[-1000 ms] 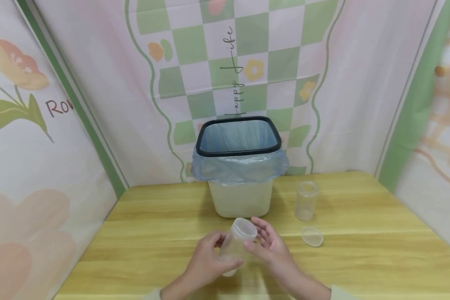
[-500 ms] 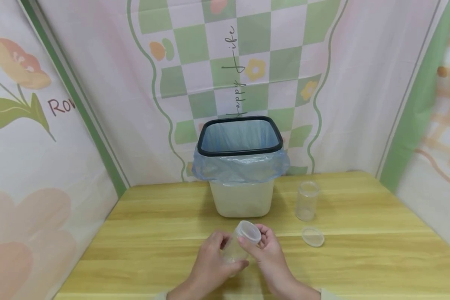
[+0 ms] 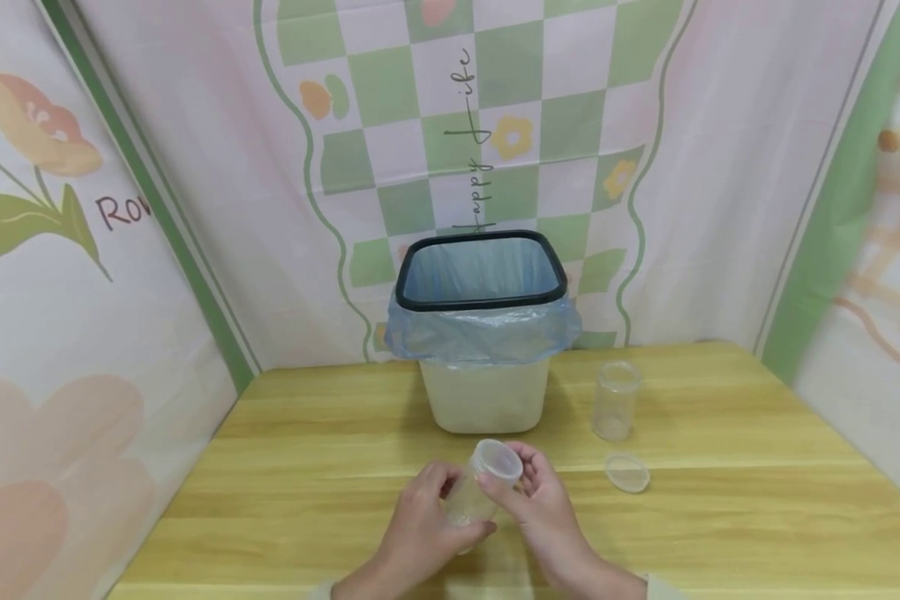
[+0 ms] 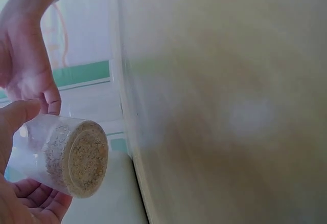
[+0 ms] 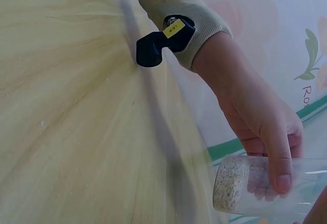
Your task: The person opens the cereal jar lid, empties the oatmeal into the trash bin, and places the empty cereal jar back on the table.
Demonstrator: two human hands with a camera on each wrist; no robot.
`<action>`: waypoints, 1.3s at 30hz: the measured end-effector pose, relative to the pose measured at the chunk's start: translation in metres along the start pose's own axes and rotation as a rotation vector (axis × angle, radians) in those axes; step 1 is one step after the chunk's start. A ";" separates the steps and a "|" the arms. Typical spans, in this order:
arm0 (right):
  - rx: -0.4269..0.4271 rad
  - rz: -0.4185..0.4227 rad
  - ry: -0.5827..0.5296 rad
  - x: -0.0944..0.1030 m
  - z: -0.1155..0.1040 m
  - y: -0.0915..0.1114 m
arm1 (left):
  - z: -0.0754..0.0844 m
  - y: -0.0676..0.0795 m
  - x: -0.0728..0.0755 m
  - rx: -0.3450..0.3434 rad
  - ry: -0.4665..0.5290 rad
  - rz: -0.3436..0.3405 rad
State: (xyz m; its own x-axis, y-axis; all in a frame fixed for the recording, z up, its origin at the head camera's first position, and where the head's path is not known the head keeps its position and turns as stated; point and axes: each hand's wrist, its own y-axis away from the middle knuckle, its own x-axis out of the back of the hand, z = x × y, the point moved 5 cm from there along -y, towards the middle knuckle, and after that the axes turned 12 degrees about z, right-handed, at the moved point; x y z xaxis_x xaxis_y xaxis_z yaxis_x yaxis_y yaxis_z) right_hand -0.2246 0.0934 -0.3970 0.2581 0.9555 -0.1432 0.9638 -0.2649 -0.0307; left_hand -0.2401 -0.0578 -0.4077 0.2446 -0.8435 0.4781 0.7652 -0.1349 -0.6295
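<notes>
My left hand grips a clear plastic jar around its body, tilted above the table. A layer of pale, speckled grains lies at the jar's bottom, seen in the left wrist view. Its translucent lid sits on the mouth, leaning toward the right. My right hand holds the lid's edge, thumb on the near side and fingers on the far side. The right wrist view shows my left thumb pressed along the jar wall, with fingers behind it through the clear plastic.
A pale bin with a blue liner bag and black rim ring stands behind the hands. To its right stands a second clear jar without a lid. A loose round lid lies in front of that jar.
My right hand has closed in on the lid, its fingers now around the edge. The jar has shifted slightly right. Little differs over the last half second.
</notes>
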 end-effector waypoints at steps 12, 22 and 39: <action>0.070 -0.021 -0.008 0.008 -0.013 -0.007 | -0.003 0.001 0.000 0.007 0.050 -0.035; 0.120 0.034 0.013 0.023 -0.024 -0.019 | -0.008 0.003 0.001 0.102 0.076 -0.098; 0.422 0.094 0.332 0.064 -0.042 -0.054 | -0.016 0.004 0.000 0.252 0.142 -0.159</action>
State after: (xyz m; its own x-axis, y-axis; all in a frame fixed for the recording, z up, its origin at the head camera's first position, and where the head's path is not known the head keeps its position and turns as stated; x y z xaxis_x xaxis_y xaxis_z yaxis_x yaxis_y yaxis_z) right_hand -0.2577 0.1740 -0.3625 0.4155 0.8965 0.1537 0.8422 -0.3154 -0.4374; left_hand -0.2464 -0.0662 -0.4198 0.0378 -0.8887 0.4568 0.9146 -0.1535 -0.3742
